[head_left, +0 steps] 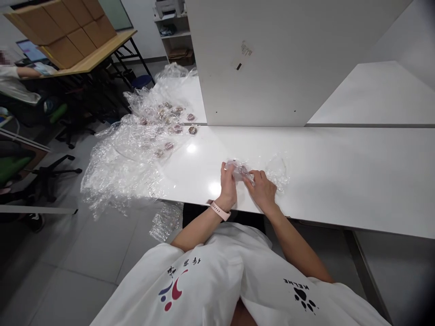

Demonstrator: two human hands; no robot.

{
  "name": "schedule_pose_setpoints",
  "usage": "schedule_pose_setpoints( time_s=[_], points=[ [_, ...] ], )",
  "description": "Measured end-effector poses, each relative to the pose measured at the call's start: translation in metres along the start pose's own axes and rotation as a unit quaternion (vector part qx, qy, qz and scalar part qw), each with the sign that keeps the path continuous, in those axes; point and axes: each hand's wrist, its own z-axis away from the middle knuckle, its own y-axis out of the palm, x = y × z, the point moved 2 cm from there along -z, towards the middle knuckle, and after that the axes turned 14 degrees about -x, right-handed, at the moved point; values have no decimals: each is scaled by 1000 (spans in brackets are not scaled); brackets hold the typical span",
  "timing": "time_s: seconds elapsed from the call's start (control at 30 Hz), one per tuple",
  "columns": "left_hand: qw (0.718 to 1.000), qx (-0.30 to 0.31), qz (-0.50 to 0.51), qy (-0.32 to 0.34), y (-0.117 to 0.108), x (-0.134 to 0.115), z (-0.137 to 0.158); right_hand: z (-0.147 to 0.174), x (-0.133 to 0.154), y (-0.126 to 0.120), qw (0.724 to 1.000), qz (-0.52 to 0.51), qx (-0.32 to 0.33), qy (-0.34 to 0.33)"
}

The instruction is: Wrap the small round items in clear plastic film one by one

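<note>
- Across the middle of the view, a white table point(356, 176) is running from the plastic at left to the right edge.
- Behind the work spot, a white panel point(265, 68) is standing upright.
- At the table's left end, a heap of clear film point(115, 158) is spreading over the top and hanging past the edge.
- Just beyond the right hand point(264, 189), a loose piece of film point(280, 170) is lying crumpled; whether it is joining the packet, cannot tell.
- The right hand is pinching the packet's right end, thumb and fingers closed on it.
- The left hand point(229, 183) is clamping the packet's left end.
- Between both hands, near the table's front edge, the clear packet point(239, 170) is being held; its contents are showing too blurred to identify.
- A pink wristband point(220, 211) is circling the left wrist.
- Small round pieces point(192, 130) are lying among and beside the heap.
</note>
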Motion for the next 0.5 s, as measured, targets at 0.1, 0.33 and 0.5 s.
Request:
schedule_pose_setpoints(
  time_s=[0.1,0.33,0.5],
  points=[
    [995,-19,71,-72,16,4,1,1,5,4,999,-37,8,15],
    [967,53,162,-191,8,-33,-21,15,-11,-15,912,-328,-19,245],
    [948,237,85,-196,-4,-38,13,13,-16,-47,768,-526,117,345]
  ],
)
